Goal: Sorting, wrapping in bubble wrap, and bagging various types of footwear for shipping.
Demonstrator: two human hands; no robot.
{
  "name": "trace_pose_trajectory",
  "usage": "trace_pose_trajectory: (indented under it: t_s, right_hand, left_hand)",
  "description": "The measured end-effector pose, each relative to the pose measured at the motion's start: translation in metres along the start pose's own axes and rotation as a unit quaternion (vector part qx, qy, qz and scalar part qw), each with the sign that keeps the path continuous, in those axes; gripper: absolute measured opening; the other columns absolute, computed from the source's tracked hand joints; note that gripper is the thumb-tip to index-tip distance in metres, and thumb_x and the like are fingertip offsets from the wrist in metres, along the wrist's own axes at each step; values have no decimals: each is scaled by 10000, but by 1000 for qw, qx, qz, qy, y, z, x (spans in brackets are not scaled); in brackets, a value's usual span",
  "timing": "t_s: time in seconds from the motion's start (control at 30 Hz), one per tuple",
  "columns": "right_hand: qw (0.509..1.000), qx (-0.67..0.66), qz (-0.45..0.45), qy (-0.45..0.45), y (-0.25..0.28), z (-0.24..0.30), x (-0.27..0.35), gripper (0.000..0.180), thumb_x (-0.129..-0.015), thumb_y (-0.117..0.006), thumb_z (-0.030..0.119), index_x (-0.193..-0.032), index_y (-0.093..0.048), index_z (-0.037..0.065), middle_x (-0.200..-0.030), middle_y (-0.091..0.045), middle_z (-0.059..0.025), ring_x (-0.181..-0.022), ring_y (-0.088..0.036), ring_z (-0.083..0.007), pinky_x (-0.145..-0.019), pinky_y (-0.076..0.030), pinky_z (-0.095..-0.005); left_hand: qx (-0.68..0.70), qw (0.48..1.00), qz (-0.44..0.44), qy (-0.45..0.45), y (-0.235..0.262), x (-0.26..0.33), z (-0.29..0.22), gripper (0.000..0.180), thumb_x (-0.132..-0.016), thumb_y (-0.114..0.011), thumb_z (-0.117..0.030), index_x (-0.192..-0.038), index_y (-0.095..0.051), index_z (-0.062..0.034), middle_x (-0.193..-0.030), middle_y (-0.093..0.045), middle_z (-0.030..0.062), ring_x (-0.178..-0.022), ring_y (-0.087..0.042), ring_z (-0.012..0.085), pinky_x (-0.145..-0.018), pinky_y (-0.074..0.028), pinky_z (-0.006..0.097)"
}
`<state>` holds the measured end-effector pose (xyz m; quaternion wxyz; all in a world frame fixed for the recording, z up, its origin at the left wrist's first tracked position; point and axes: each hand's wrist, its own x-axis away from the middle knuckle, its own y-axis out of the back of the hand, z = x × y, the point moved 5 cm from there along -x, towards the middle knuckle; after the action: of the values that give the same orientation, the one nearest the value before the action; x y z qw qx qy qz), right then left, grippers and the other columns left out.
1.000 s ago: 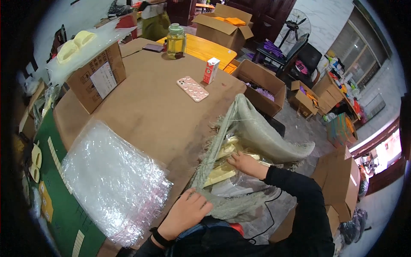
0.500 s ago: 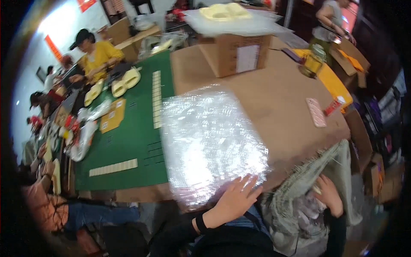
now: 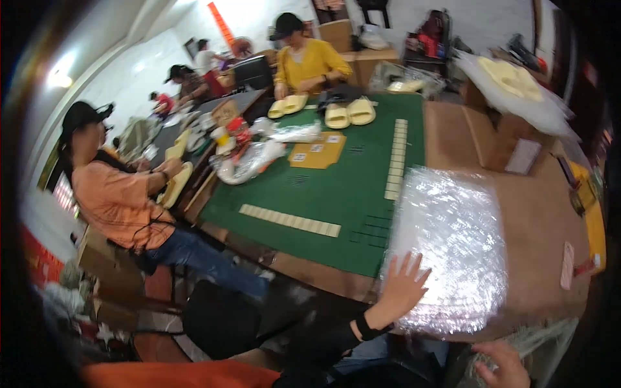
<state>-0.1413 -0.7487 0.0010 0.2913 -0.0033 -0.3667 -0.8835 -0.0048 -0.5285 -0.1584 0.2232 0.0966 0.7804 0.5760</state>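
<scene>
My left hand (image 3: pixel 402 291) lies with fingers spread on the near left edge of a stack of shiny clear plastic bags (image 3: pixel 456 246). A black band circles that wrist. At the lower right, past the table's near edge, my right hand (image 3: pixel 503 365) is over a pale woven sack (image 3: pixel 550 346). Its fingers are apart and slightly bent, with nothing visible between them; part of the hand is cut off by the dark rim. The bag stack lies on the brown tabletop, touching the green mat (image 3: pixel 310 194).
Pale strips (image 3: pixel 289 220) and a yellow envelope (image 3: pixel 317 150) lie on the mat, with cream slippers (image 3: pixel 349 115) behind. A cardboard box (image 3: pixel 495 139) stands far right, a pink phone (image 3: pixel 567 265) nearer. One person in orange (image 3: pixel 119 194) works at left, another in yellow (image 3: pixel 310 64) across.
The view has swung left, so the table appears farther right. My left hand has shifted toward the bag stack's left edge. My right hand has lifted from inside the sack.
</scene>
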Motion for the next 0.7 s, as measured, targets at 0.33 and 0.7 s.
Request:
trace_pose_trajectory:
  t_s: [0.33, 0.7]
  right_hand:
    - [985, -66, -158, 26, 35, -26, -157, 421, -802, -652, 75, -1195, -517, 7, -1158, -577, -185, -932, -590, -383, -820, -459, -450]
    - [969, 101, -157, -165, 41, -252, -192, 839, -817, -666, 156, -1449, -163, -69, -1469, -219, -342, -1386, -236, -419, -1150, -191, -408]
  left_hand:
    - [60, 997, 8, 56, -15, 29, 29, 544, -855, -636, -286, -1348, -472, -123, -1501, -245, 210, -1380, -215, 423, -1092, -202, 577]
    - [181, 978, 14, 103, -15, 38, 51, 638, -847, -676, -252, -1416, -404, -151, -1531, -33, 275, -1402, -102, 477, -1098, -224, 542]
